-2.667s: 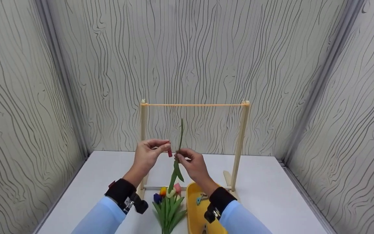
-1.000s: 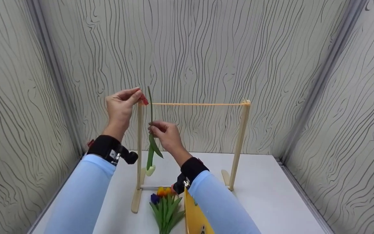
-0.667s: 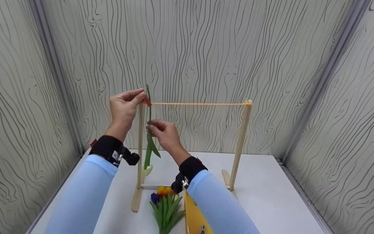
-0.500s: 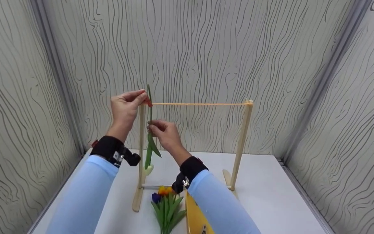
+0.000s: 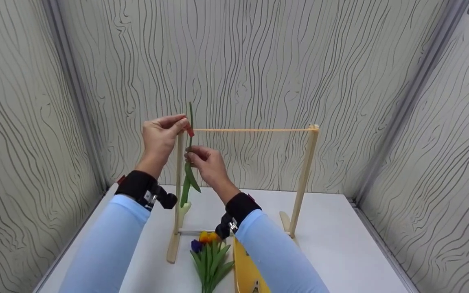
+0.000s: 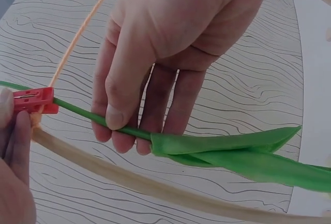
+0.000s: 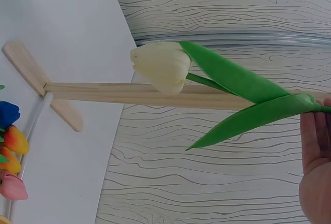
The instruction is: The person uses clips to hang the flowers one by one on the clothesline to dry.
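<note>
My left hand [image 5: 158, 140] pinches a red clothespin [image 6: 36, 100] at the left end of the orange cord [image 5: 255, 130]. The clothespin's front end lies over both the cord and the green stem of an artificial white tulip [image 7: 161, 68]. Lower on that stem [image 6: 83, 112], the thumb and fingers of my right hand [image 5: 210, 165] pinch it just above the leaves. The tulip hangs upside down, its stem end rising past the cord and its bloom low beside the left wooden post [image 5: 178, 171].
Several artificial tulips [image 5: 210, 260] lie on the white table [image 5: 340, 244] in front of the wooden frame's bottom rod [image 5: 193, 232]. A yellow tray [image 5: 246, 268] with a clip inside sits partly under my right forearm. The right post [image 5: 304, 183] carries the cord's other end.
Both hands have risen leftward from above the tray to the cord's left end, bringing the clothespin and the tulip. The clothespin has come over the stem and cord; lately the hands shift only slightly.
</note>
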A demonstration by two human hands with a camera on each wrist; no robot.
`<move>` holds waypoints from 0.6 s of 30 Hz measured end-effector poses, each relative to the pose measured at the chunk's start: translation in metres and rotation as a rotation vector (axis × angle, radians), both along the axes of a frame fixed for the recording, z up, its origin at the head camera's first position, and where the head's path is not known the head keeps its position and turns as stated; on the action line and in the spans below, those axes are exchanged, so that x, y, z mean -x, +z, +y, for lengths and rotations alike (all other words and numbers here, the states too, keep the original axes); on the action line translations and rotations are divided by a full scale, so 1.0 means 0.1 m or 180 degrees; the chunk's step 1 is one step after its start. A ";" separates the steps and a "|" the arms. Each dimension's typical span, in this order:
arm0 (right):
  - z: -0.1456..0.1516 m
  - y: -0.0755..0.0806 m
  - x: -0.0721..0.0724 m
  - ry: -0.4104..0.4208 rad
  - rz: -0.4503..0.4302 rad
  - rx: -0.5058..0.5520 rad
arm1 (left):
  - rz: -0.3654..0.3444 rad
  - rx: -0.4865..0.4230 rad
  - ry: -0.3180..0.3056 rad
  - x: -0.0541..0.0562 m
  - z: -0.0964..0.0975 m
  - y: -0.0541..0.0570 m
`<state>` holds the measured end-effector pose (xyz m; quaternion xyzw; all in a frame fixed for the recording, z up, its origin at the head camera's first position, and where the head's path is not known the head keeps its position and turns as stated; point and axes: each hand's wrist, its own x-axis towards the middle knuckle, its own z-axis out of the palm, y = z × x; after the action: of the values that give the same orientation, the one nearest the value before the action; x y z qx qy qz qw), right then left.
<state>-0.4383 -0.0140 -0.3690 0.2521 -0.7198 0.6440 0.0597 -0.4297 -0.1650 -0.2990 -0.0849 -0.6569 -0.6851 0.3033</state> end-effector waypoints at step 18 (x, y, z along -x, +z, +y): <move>-0.04 0.10 0.03 -0.0132 0.0056 0.0027 | 0.0006 0.0218 0.0124 -0.04 0.01 -0.01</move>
<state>-0.4414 -0.0182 -0.3590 0.2426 -0.7217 0.6434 0.0804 -0.4261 -0.1643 -0.3001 -0.0830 -0.6812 -0.6561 0.3141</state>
